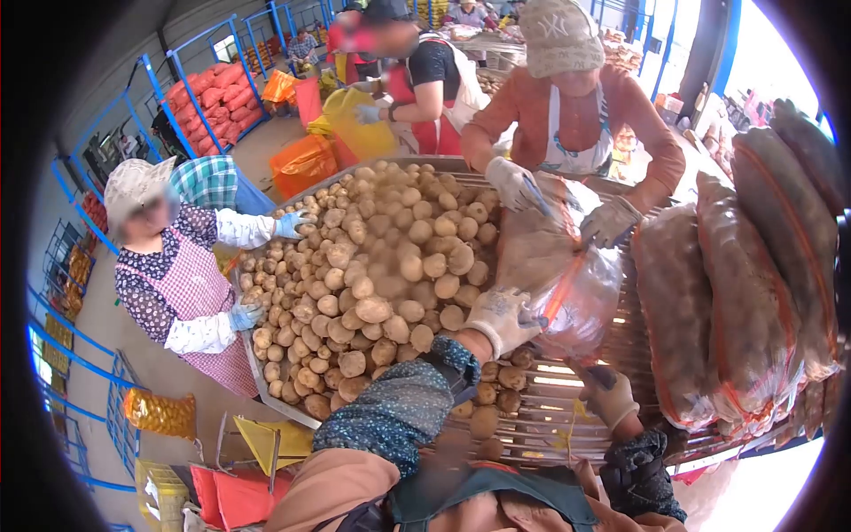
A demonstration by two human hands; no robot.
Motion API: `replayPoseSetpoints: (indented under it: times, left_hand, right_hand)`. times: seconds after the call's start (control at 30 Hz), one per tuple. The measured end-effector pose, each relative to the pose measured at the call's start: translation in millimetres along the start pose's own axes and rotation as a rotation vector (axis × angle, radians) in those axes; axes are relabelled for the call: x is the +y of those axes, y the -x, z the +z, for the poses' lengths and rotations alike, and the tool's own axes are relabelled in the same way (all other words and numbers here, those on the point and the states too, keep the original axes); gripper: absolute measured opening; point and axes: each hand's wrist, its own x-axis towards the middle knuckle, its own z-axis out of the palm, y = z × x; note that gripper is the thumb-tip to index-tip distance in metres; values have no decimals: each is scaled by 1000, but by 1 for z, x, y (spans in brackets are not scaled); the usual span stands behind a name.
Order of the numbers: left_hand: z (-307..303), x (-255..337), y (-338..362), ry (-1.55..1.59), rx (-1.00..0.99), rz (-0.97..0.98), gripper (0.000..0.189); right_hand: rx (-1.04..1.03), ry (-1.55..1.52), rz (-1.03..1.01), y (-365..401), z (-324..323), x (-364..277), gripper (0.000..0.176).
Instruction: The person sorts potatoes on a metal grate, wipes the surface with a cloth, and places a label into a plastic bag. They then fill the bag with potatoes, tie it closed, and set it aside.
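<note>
One mesh sack (572, 284), part filled with potatoes, stands upright on the slatted metal worktop (550, 417), just right of the loose potato pile (381, 266). The left hand (501, 319), gloved, reaches in from the lower left. Its grip is closed on the sack's lower left side, with the fingers bunched into the mesh. The right hand (613, 399), also gloved, sits lower and to the right, just below the sack and over the worktop slats. Its fingers are curled, but whether the grip holds anything cannot be told.

A co-worker across the worktop holds the upper part of the sack with two gloved hands (512, 182), one at the top left and one at the right edge. The loose potato pile covers the left half of the worktop and touches the sack's base. Filled sacks (736, 293) lie side by side on the right end of the worktop, just beside the held sack. A second co-worker in a checked apron (191, 284) stands at the left edge of the worktop, with both blue-gloved hands at the pile.
</note>
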Motion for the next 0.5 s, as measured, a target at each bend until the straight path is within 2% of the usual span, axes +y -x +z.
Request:
replayPoseSetpoints:
  times: [0.07, 0.3, 0.5]
  left_hand:
    - [-4, 2, 1, -4, -54, -17, 58]
    - [4, -2, -5, -11, -2, 18, 55]
    - [-1, 3, -7, 8, 16, 9, 55]
  right_hand:
    - [20, -45, 14, -1, 3, -1, 29]
    - [33, -61, -33, 5, 8, -17, 32]
    - [58, -42, 47, 8, 4, -14, 30]
